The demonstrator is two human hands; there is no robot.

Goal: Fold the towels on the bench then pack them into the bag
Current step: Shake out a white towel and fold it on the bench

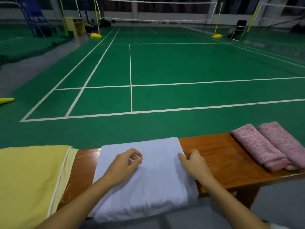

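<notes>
A pale blue-white towel [153, 182] lies folded across the middle of the wooden bench [214, 156], its near end hanging over the front edge. My left hand [125, 164] rests on top of it with curled fingers, thumb near the fingertips; whether it pinches fabric is unclear. My right hand [193, 161] is at the towel's right edge, thumb on the cloth and fingers curled round the side. Two folded pink towels [264, 147] lie side by side at the bench's right end. A yellow cloth bag with white piping [31, 177] lies flat at the left.
Beyond the bench stretches a green badminton court [165, 66] with white lines and a net [155, 10] at the far end. A yellow cone tip [6, 100] lies on the floor at the left. Bare bench wood shows between the towels.
</notes>
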